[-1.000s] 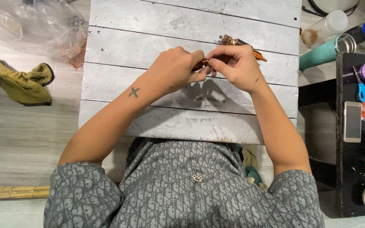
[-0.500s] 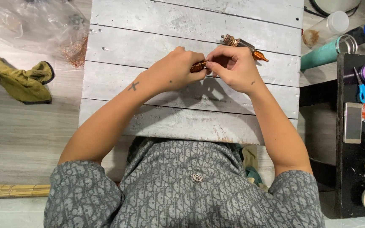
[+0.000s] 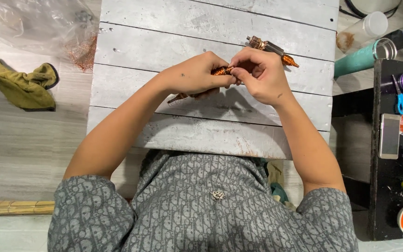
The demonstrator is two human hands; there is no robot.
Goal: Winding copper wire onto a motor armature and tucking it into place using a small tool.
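Left hand (image 3: pixel 194 74) and right hand (image 3: pixel 260 74) meeting fingertip to fingertip above mid-surface, forearms angled inward; both grips pinching a small copper-wound piece (image 3: pixel 221 71) between them, thin stem poking out below left hand. Whitewashed plank surface (image 3: pixel 173 37), worn and scuffed. Second copper-wound armature (image 3: pixel 271 48) lying just beyond right hand. Olive rag (image 3: pixel 19 84) on pale wood-grain floor to left; crinkled clear plastic bag (image 3: pixel 29 23) above it.
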